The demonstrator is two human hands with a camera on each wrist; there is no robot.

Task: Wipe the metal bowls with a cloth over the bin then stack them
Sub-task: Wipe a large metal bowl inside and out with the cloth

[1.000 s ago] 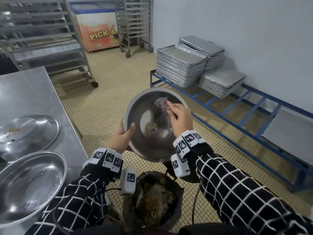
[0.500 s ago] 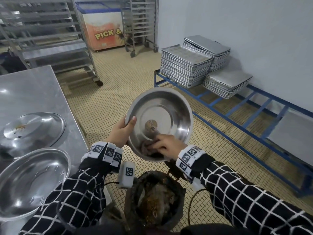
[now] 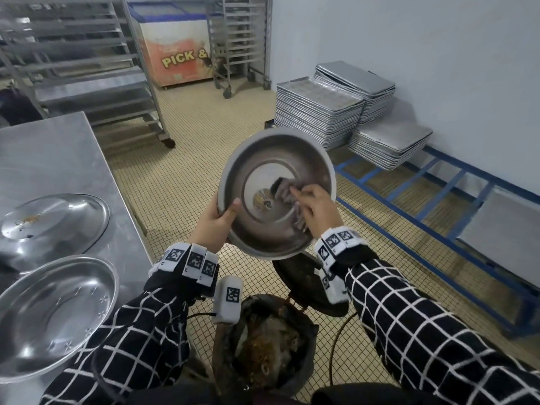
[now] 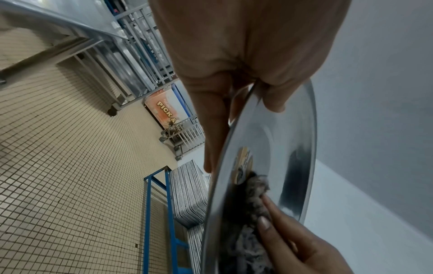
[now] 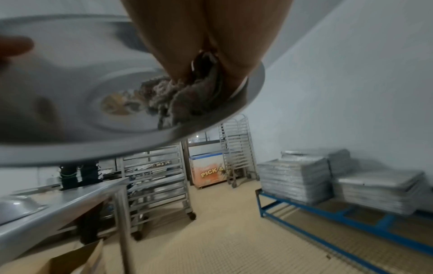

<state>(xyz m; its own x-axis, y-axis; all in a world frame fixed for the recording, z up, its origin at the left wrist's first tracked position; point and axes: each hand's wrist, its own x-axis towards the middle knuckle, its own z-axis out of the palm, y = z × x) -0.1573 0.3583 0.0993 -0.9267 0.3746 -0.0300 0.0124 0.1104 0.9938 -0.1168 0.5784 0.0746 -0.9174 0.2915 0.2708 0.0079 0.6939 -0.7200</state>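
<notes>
A round metal bowl (image 3: 263, 159) is held tilted toward me above the dark bin (image 3: 271, 343) on the floor. My left hand (image 3: 217, 226) grips its left rim, thumb inside, fingers behind (image 4: 211, 129). My right hand (image 3: 314, 204) holds a grey cloth (image 3: 285, 188) pressed against the bowl's inner right side; in the right wrist view the cloth (image 5: 178, 98) sits bunched under the fingers. A brownish mark (image 3: 263, 200) sits at the bowl's centre. Two more metal bowls lie on the steel table (image 3: 58, 159): one upright (image 3: 49, 314), one upside down (image 3: 55, 220).
A blue floor rack (image 3: 438, 206) with stacks of metal trays (image 3: 318, 112) runs along the right wall. Wheeled tray racks (image 3: 96, 68) and a chest freezer (image 3: 178, 54) stand at the back. A cardboard box (image 5: 77, 259) sits under the table.
My right hand moved the cloth from the bowl's top edge down to its lower rim, then up to the inner right side. The left hand kept its grip on the bowl.
</notes>
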